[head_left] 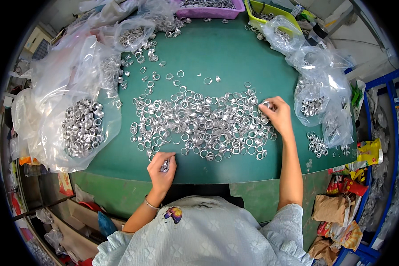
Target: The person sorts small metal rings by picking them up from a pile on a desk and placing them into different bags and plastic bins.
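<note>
A wide spread of silver-coloured rings (204,119) covers the middle of the green table (226,53). At the near left edge of this spread, my left hand (162,170) is curled closed around several rings, which show between its fingers. My right hand (277,113) is at the far right end of the spread, fingers bent and pinched together. A ring (267,104) shows at its fingertips. A few loose rings (180,73) lie apart beyond the main spread.
On the left lies a large clear plastic bag (53,75) with rings inside. More bagged rings (312,104) and a small loose group (317,145) are on the right. A purple tray (210,12) and a yellow-green basket (275,9) stand at the back. Blue shelving (388,146) is at right.
</note>
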The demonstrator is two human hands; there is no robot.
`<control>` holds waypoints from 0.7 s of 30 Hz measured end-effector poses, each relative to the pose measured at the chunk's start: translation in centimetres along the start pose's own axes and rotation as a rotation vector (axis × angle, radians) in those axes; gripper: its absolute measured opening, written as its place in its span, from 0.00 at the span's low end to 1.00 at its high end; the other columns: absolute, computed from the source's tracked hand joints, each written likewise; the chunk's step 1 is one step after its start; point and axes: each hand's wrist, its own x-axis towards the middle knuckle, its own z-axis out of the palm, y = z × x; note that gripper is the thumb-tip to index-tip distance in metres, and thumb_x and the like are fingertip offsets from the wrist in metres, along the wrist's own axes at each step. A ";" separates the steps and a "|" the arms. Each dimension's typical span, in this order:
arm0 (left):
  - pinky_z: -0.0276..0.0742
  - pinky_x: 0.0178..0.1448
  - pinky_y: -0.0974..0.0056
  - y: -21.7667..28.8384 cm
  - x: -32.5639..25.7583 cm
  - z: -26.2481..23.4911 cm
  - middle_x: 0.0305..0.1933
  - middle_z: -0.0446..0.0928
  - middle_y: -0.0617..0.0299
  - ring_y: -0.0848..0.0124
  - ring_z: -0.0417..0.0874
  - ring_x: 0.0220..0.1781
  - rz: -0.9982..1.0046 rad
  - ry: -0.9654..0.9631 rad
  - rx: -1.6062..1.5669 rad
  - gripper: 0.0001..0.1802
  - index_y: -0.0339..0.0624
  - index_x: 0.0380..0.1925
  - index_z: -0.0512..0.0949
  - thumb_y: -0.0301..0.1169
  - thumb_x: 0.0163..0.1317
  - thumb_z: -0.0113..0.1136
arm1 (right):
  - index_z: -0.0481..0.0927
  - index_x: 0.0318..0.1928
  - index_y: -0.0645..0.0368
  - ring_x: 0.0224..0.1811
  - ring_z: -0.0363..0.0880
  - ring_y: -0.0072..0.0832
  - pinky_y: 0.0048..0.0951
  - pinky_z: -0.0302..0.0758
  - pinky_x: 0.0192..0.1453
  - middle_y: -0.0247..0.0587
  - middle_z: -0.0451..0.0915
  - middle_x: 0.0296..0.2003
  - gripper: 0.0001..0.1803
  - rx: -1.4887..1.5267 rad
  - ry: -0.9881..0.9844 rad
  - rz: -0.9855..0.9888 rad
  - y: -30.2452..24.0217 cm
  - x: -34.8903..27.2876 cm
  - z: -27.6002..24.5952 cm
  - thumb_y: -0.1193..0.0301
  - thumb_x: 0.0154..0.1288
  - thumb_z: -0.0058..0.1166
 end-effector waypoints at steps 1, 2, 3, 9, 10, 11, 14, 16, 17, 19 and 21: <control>0.67 0.29 0.71 -0.1 -0.1 -0.2 0.25 0.75 0.58 0.73 0.73 0.23 -0.032 -0.023 -0.017 0.06 0.33 0.30 0.79 0.16 0.51 0.57 | 0.80 0.34 0.65 0.26 0.68 0.26 0.27 0.66 0.32 0.37 0.74 0.27 0.15 0.274 0.039 0.140 -0.4 -0.4 -0.4 0.65 0.54 0.62; 0.68 0.29 0.71 -0.3 -0.2 -0.4 0.25 0.75 0.58 0.73 0.74 0.23 -0.064 -0.047 -0.035 0.06 0.33 0.31 0.79 0.16 0.52 0.57 | 0.79 0.33 0.65 0.26 0.68 0.25 0.26 0.67 0.32 0.35 0.75 0.28 0.14 0.546 0.077 0.281 -0.6 -1.0 -0.9 0.64 0.57 0.60; 0.68 0.28 0.71 -0.4 -0.3 -0.4 0.26 0.75 0.58 0.73 0.74 0.23 -0.096 -0.075 -0.057 0.06 0.33 0.32 0.79 0.17 0.53 0.57 | 0.77 0.35 0.62 0.28 0.70 0.25 0.25 0.67 0.33 0.36 0.76 0.31 0.12 1.210 0.051 0.270 0.4 -1.8 -1.4 0.64 0.63 0.52; 0.76 0.31 0.70 1.8 -0.2 -0.4 0.44 0.77 0.47 0.69 0.77 0.33 -1.182 -0.663 -1.544 0.18 0.32 0.49 0.72 0.34 0.65 0.50 | 0.74 0.39 0.60 0.30 0.77 0.28 0.22 0.71 0.26 0.41 0.77 0.31 0.10 1.776 -0.040 0.756 -6.2 -8.1 1.0 0.66 0.67 0.46; 0.79 0.47 0.62 2.5 -0.3 0.3 0.52 0.73 0.43 0.60 0.78 0.47 -1.335 -0.740 -1.603 0.21 0.32 0.54 0.68 0.35 0.66 0.48 | 0.75 0.35 0.61 0.27 0.75 0.25 0.20 0.69 0.25 0.39 0.76 0.27 0.10 1.603 -0.157 0.692 -7.9 -9.1 1.4 0.67 0.67 0.48; 0.75 0.57 0.56 2.8 -0.7 1.1 0.57 0.69 0.42 0.55 0.75 0.56 -1.409 -0.796 -1.597 0.23 0.33 0.58 0.65 0.36 0.67 0.46 | 0.76 0.31 0.62 0.24 0.73 0.21 0.18 0.67 0.25 0.38 0.75 0.23 0.11 1.468 -0.293 0.425 -9.2 -9.9 2.0 0.67 0.66 0.48; 0.72 0.60 0.54 5.7 0.2 2.4 0.59 0.67 0.44 0.55 0.72 0.59 -1.475 -0.866 -1.701 0.24 0.36 0.60 0.63 0.37 0.68 0.44 | 0.79 0.33 0.64 0.25 0.75 0.25 0.26 0.72 0.29 0.35 0.77 0.27 0.05 0.827 -0.295 0.126 -13.5 -12.5 3.7 0.75 0.60 0.55; 0.71 0.61 0.53 4.5 -0.7 3.7 0.58 0.68 0.47 0.56 0.73 0.58 -1.423 -0.729 -1.779 0.24 0.37 0.61 0.62 0.38 0.68 0.44 | 0.79 0.34 0.63 0.30 0.78 0.32 0.29 0.76 0.34 0.41 0.78 0.32 0.05 0.371 -0.210 -0.304 -13.9 -12.7 5.0 0.75 0.57 0.57; 0.71 0.61 0.52 3.9 -1.1 4.2 0.57 0.68 0.48 0.56 0.73 0.57 -1.394 -0.659 -1.818 0.24 0.38 0.61 0.62 0.38 0.69 0.43 | 0.79 0.35 0.63 0.31 0.78 0.35 0.30 0.76 0.36 0.42 0.77 0.33 0.06 0.328 -0.209 -0.350 -14.0 -12.6 4.8 0.76 0.56 0.57; 0.72 0.60 0.51 4.6 -0.2 4.6 0.53 0.71 0.50 0.57 0.75 0.54 -1.396 -0.606 -1.844 0.23 0.39 0.59 0.64 0.38 0.68 0.44 | 0.79 0.36 0.62 0.35 0.78 0.40 0.31 0.76 0.40 0.45 0.77 0.36 0.08 0.241 -0.208 -0.443 -14.4 -12.1 4.4 0.77 0.54 0.58; 0.74 0.58 0.51 4.6 0.1 4.6 0.51 0.73 0.51 0.58 0.76 0.52 -1.369 -0.577 -1.866 0.22 0.39 0.58 0.65 0.37 0.68 0.46 | 0.79 0.37 0.63 0.37 0.78 0.38 0.32 0.76 0.43 0.45 0.78 0.39 0.08 0.314 -0.240 -0.413 -14.8 -12.3 4.0 0.78 0.55 0.56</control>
